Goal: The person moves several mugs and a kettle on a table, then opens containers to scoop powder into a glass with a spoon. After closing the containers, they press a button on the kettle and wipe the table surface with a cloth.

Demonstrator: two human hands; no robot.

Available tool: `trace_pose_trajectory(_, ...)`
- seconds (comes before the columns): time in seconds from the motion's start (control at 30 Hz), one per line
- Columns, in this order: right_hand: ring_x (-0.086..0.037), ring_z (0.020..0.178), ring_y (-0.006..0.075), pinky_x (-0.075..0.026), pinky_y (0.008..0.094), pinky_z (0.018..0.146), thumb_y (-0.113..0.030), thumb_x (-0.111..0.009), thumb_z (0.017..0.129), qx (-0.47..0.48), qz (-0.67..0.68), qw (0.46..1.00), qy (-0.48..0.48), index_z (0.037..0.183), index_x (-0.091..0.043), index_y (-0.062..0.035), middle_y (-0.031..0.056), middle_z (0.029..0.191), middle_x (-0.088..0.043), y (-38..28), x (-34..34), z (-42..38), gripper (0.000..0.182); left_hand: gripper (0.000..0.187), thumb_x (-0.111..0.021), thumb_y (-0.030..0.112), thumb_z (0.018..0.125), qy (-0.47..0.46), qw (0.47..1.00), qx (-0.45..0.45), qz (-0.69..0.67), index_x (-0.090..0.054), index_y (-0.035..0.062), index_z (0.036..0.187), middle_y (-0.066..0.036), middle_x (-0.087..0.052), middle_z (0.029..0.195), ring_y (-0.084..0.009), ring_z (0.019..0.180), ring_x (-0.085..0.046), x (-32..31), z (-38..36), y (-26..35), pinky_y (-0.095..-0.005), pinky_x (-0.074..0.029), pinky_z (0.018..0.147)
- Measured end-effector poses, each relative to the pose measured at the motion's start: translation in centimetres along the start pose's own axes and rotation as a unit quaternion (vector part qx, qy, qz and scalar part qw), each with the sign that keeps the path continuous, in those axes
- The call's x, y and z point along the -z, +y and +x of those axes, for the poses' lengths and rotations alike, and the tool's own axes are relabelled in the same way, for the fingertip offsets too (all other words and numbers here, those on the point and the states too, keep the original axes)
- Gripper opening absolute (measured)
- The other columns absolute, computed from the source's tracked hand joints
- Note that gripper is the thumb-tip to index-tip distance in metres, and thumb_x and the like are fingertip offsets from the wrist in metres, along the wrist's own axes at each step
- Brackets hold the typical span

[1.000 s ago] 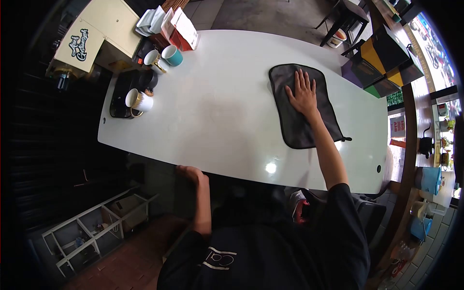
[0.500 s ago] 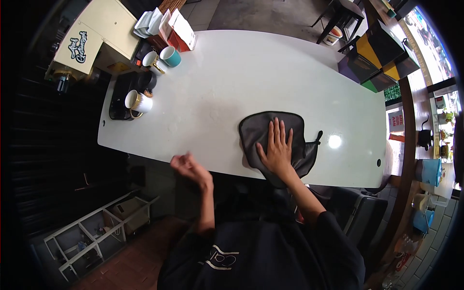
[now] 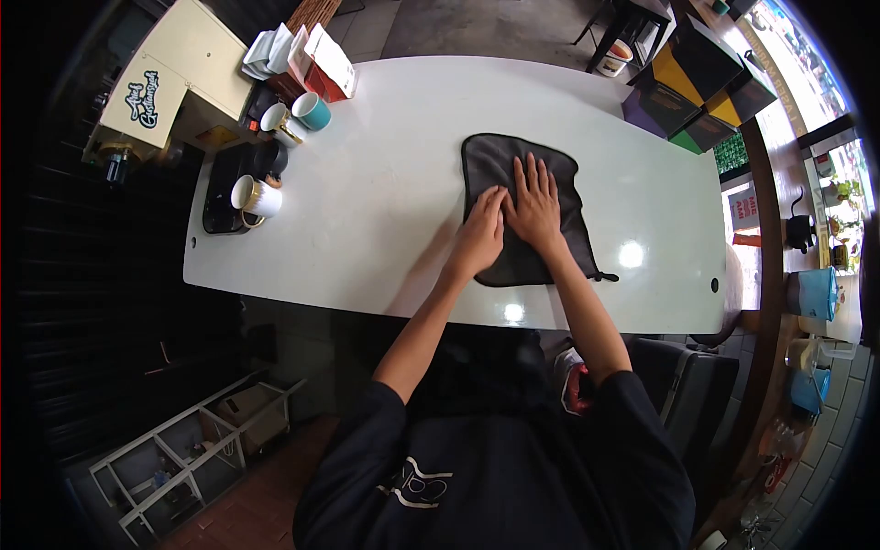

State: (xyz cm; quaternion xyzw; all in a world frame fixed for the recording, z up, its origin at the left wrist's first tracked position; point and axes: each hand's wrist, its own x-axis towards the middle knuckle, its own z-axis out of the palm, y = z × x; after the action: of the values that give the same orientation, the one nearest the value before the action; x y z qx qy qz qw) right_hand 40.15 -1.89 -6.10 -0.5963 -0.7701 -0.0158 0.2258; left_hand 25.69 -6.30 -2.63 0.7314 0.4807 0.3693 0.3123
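A dark grey cloth (image 3: 513,261) with black edging and a small loop at its corner lies spread on the white table. My right hand (image 3: 534,206) rests flat on its middle, fingers stretched out and slightly apart. Beside it, my left hand (image 3: 480,234) is over the cloth's left part, its fingers curled together and their tips against the right thumb. What those fingers hold, if anything, is hidden.
On the white table (image 3: 385,156), a white mug (image 3: 261,197), another white mug (image 3: 280,122) and a teal cup (image 3: 313,112) stand at left, near a cream machine (image 3: 197,55). Upright pouches (image 3: 325,62) stand behind them. Dark boxes (image 3: 674,105) are at the far right.
My left hand has come up from beyond the table's front edge to the cloth, beside my right hand. The cloth has shifted away from me and lies flatter; my right hand has moved with it.
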Motion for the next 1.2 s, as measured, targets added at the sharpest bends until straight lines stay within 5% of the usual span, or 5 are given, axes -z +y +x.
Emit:
trace_pose_trajectory(0.17, -0.026, 0.139, 0.0451, -0.020, 0.0552, 0.113, -0.033, -0.053, 0.092, -0.045, 0.060, 0.997, -0.001, 0.149, -0.032, -0.0099, 0.0239, 0.151, -0.029, -2.3, 4.3, -5.8, 0.064, 0.065, -0.052, 0.000, 0.087, -0.089, 0.977, -0.046, 0.188, -0.027, -0.0020, 0.146, -0.026, -0.029, 0.149, -0.0427, 0.139, -0.027, -0.6, -7.1, 2.7, -0.0460, -0.028, 0.114)
trace_pose_trajectory(0.33, -0.016, 0.140, 0.0516, -0.010, 0.0658, 0.111, -0.034, -0.054, 0.091, -0.075, 0.017, 0.992, -0.100, 0.150, -0.031, -0.0123, 0.0248, 0.154, -0.021, -4.5, 6.5, -10.4, 0.066, 0.060, -0.053, 0.005, 0.087, -0.139, 0.962, -0.013, 0.235, -0.033, -0.0073, 0.142, -0.026, -0.033, 0.147, -0.0422, 0.141, -0.025, 0.2, -10.4, 5.1, -0.0451, -0.025, 0.115)
trace_pose_trajectory(0.5, -0.014, 0.143, 0.0483, -0.009, 0.0644, 0.112, -0.036, -0.052, 0.089, -0.052, 0.021, 0.993, -0.102, 0.149, -0.028, -0.0039, 0.0242, 0.156, -0.018, -3.6, 5.4, -9.0, 0.072, 0.049, -0.048, 0.015, 0.096, -0.091, 0.979, 0.045, 0.174, -0.039, -0.0084, 0.139, -0.027, -0.038, 0.143, -0.0433, 0.137, -0.030, -1.0, -4.8, 4.3, -0.0458, -0.029, 0.112)
trace_pose_trajectory(0.7, -0.012, 0.145, 0.0438, -0.010, 0.0611, 0.114, -0.044, -0.053, 0.086, 0.021, -0.008, 0.998, -0.051, 0.150, -0.025, -0.0047, 0.0226, 0.157, -0.017, 0.1, 2.1, -2.0, 0.081, 0.076, -0.041, 0.052, 0.096, -0.004, 0.983, 0.011, 0.185, -0.036, -0.0092, 0.141, -0.034, -0.027, 0.147, -0.0448, 0.139, -0.026, -4.5, 4.2, 1.1, -0.0520, -0.021, 0.114)
trace_pose_trajectory(1.2, -0.017, 0.146, 0.0383, -0.013, 0.0566, 0.116, -0.042, -0.047, 0.089, 0.008, -0.060, 0.997, -0.054, 0.151, -0.023, -0.0075, 0.0162, 0.158, -0.019, 3.3, -2.7, 9.3, 0.075, 0.081, -0.028, 0.063, 0.095, -0.010, 0.972, 0.044, 0.230, -0.032, 0.0005, 0.147, -0.020, -0.025, 0.155, -0.0308, 0.146, -0.018, -3.0, 15.4, -5.0, -0.0430, -0.009, 0.119)
